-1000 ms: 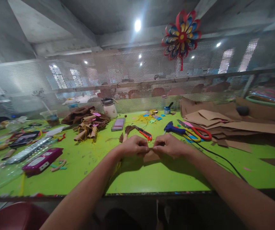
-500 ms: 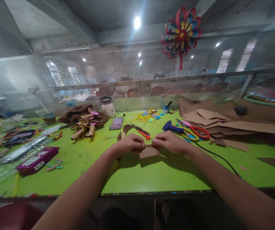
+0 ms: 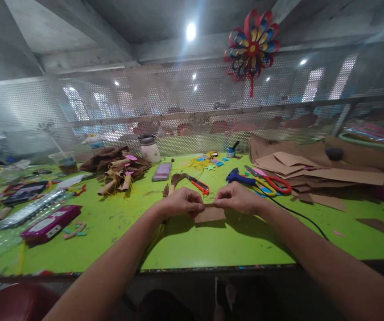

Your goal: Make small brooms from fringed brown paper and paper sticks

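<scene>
Left hand [image 3: 178,203] and right hand [image 3: 237,198] both pinched on brown paper strip [image 3: 209,213] above green worktop [image 3: 212,243]; no legible writing.

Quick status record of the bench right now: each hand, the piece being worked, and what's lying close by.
left hand: pinching the left end of the brown paper piece's top edge
right hand: pinching the right end of the same edge
brown paper piece: held between both hands, low over the green table
beyond the hands: orange cutter, blue glue gun, red-handled scissors
right side: stack of brown paper sheets
left side: magenta box
</scene>
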Available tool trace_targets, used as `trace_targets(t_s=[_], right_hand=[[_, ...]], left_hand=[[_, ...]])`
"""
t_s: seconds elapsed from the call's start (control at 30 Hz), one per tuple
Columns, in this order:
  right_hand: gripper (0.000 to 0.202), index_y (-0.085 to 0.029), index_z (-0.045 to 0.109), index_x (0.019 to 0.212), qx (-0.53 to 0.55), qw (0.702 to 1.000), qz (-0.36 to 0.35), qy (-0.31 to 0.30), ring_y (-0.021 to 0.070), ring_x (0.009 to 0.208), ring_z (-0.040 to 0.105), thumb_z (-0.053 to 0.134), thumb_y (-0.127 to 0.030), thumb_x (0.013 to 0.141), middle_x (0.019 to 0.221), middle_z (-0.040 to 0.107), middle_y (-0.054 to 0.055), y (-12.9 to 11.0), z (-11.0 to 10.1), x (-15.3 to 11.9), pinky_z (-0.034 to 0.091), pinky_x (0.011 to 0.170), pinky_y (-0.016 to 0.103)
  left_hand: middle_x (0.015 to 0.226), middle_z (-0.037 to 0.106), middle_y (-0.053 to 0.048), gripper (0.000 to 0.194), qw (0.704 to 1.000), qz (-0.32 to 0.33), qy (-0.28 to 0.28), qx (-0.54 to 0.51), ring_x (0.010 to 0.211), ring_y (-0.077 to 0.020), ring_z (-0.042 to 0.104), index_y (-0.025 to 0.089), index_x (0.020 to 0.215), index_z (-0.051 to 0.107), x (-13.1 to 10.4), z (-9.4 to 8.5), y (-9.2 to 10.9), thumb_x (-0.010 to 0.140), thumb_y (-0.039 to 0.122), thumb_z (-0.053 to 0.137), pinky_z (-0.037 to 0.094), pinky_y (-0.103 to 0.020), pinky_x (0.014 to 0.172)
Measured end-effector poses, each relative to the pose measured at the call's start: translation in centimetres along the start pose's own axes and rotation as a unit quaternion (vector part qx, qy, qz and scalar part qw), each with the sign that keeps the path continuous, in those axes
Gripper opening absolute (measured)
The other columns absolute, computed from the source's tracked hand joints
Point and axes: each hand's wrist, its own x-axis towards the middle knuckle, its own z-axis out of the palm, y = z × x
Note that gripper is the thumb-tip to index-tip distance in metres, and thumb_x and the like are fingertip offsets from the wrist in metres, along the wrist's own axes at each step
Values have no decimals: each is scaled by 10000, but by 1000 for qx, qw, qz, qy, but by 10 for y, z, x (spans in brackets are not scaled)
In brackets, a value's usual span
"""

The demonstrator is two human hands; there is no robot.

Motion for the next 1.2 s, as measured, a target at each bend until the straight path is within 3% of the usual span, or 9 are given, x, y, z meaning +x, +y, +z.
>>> trace_targets(t_s=[0.13,0.33,0.57,0.73,0.9,1.07,1.2], right_hand=[[240,-125,597,631,32,999,27,-15,55,444,356,623,-344,726,500,466,-35,0,-1,0,275,433,205],[267,-131,596,659,73,996,38,-23,71,431,424,629,-386,730,504,532,-11,15,-2,5,314,428,205],[302,-111,618,698,67,998,20,3,81,488,482,622,-409,743,562,599,21,24,-5,9,333,491,209],[272,-123,611,705,72,997,21,1,89,513,503,615,-390,756,587,607,27,23,-4,9,353,509,213],[223,-143,595,707,55,998,7,-5,94,533,506,586,-353,781,620,607,28,23,-3,8,369,509,214],[209,-139,627,765,-46,999,-28,0,98,543,500,563,-337,788,648,621,35,15,2,6,360,500,212],[204,-143,654,753,-109,992,-54,32,111,595,514,564,-325,782,702,648,50,10,8,6,367,530,218]], left_hand=[[577,609,-4,220,998,-14,36,44,562,-104,529,155,730,655,-2,0,3,714,374,633,393,-215,578],[589,609,-5,216,998,-17,43,43,600,-112,540,154,691,633,-4,1,12,713,369,640,405,-213,596],[651,574,-19,340,985,-14,-32,-167,619,-159,621,109,827,590,-9,1,17,790,445,556,488,-281,572],[708,615,-71,341,970,-18,-55,-237,694,-205,666,96,856,585,-9,0,12,796,432,572,505,-276,544],[679,630,-74,330,977,-31,-34,-210,655,-175,660,80,806,620,-7,1,11,767,407,620,509,-251,552],[618,605,-29,308,989,-50,17,-140,510,-107,595,82,752,632,-8,1,16,768,389,614,502,-249,550],[582,578,-5,277,993,-47,24,-105,487,-106,582,93,732,635,-9,-1,17,781,361,590,490,-246,521]])
